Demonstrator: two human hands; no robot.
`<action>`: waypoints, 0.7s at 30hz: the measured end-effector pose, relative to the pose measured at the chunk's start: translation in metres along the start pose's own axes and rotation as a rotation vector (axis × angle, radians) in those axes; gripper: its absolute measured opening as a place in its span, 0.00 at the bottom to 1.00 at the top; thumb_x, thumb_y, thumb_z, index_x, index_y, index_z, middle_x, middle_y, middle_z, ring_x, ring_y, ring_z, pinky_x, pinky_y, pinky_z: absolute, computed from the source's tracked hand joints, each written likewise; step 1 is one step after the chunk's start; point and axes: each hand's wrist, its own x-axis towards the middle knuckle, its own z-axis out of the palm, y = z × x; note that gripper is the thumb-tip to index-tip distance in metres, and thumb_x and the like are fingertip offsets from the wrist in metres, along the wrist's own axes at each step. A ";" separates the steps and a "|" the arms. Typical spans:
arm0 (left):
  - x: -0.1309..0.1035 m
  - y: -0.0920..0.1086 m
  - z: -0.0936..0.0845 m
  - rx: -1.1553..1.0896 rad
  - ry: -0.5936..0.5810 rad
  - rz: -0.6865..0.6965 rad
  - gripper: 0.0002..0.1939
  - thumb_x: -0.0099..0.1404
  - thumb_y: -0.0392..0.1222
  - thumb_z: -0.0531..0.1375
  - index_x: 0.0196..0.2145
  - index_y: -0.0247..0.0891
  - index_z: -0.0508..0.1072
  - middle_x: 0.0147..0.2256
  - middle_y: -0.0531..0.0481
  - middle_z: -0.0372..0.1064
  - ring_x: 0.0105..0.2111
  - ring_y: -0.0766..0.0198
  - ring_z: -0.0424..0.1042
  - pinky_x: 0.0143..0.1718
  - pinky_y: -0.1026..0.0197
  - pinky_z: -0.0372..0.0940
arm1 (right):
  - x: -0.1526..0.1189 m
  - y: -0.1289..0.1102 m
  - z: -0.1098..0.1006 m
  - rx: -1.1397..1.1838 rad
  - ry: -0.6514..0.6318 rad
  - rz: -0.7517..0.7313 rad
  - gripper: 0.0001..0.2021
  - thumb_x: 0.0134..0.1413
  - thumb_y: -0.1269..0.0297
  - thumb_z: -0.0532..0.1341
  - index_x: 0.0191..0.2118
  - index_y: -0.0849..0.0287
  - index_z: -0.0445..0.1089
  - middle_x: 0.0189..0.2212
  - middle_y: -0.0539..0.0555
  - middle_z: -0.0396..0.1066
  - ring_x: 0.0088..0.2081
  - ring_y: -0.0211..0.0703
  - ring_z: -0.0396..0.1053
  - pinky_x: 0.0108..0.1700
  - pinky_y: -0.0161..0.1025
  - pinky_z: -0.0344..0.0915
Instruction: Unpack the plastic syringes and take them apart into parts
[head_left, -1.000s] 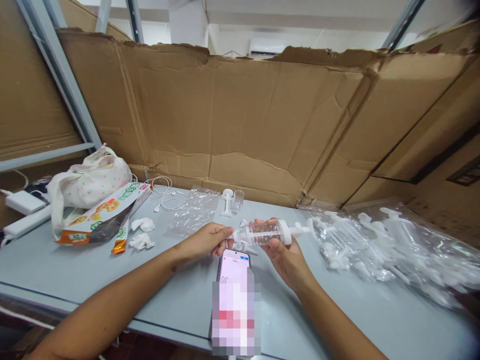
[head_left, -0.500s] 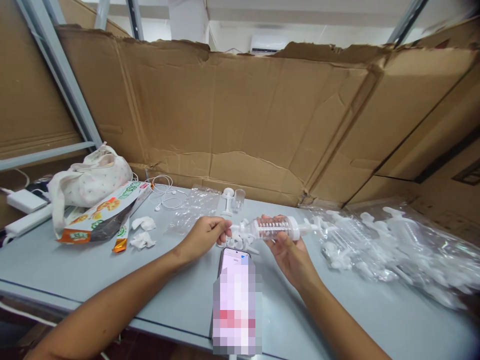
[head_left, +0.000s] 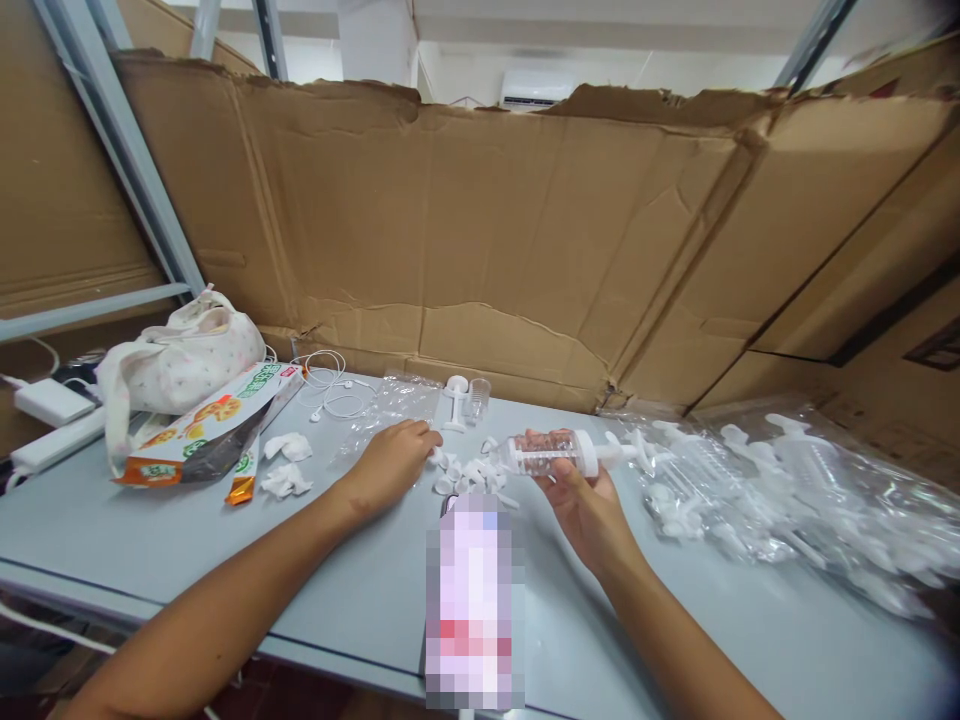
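Syringe pinched level in the right hand.
Left hand, loosely curled, reaches the small white tips; a careless nudge could scatter them.

Work surface: pale grey-blue flat table, smooth top, dark seam running near its front edge. Backdrop: tall sheet of creased brown corrugated cardboard, torn along the top, standing on the table's far edge. Grey metal shelving uprights at left. White wall-mounted air-conditioning unit above the cardboard; white ceiling, even indoor light.
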 end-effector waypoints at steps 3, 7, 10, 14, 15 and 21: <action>-0.001 0.002 0.003 0.012 -0.040 0.038 0.12 0.62 0.31 0.51 0.37 0.38 0.73 0.34 0.45 0.69 0.38 0.55 0.67 0.40 0.56 0.59 | 0.000 0.001 0.000 -0.001 0.005 0.018 0.18 0.41 0.59 0.69 0.40 0.54 0.69 0.42 0.54 0.75 0.49 0.52 0.68 0.55 0.52 0.59; 0.000 0.002 0.007 -0.012 -0.067 0.016 0.15 0.63 0.33 0.50 0.45 0.40 0.71 0.37 0.44 0.72 0.40 0.54 0.68 0.41 0.55 0.59 | -0.001 0.001 0.000 0.009 0.007 0.032 0.17 0.40 0.60 0.69 0.39 0.54 0.69 0.41 0.54 0.75 0.49 0.52 0.68 0.54 0.52 0.59; 0.000 0.001 0.009 -0.058 -0.084 -0.051 0.19 0.63 0.34 0.50 0.51 0.41 0.67 0.39 0.43 0.73 0.40 0.53 0.70 0.40 0.55 0.60 | -0.001 0.002 0.000 -0.001 0.015 0.044 0.17 0.39 0.60 0.70 0.39 0.54 0.69 0.39 0.54 0.76 0.49 0.52 0.68 0.55 0.53 0.57; -0.001 0.004 0.008 -0.131 -0.095 -0.097 0.21 0.62 0.34 0.51 0.53 0.42 0.65 0.38 0.46 0.74 0.40 0.54 0.70 0.41 0.55 0.61 | 0.000 0.003 -0.003 -0.044 0.044 0.077 0.20 0.35 0.58 0.72 0.38 0.55 0.71 0.39 0.55 0.76 0.47 0.53 0.69 0.55 0.54 0.56; -0.001 0.006 0.006 -0.141 -0.079 -0.099 0.21 0.62 0.34 0.52 0.53 0.42 0.64 0.39 0.46 0.73 0.41 0.54 0.70 0.42 0.55 0.60 | 0.000 0.002 -0.004 -0.050 0.048 0.084 0.21 0.33 0.57 0.72 0.38 0.55 0.72 0.39 0.55 0.76 0.47 0.54 0.69 0.55 0.54 0.56; -0.004 0.025 -0.004 -0.569 0.045 -0.035 0.16 0.63 0.42 0.54 0.49 0.43 0.68 0.48 0.46 0.68 0.47 0.57 0.66 0.48 0.53 0.59 | -0.007 -0.001 0.000 -0.027 -0.130 0.191 0.27 0.34 0.44 0.68 0.41 0.55 0.72 0.33 0.53 0.74 0.35 0.48 0.71 0.43 0.48 0.65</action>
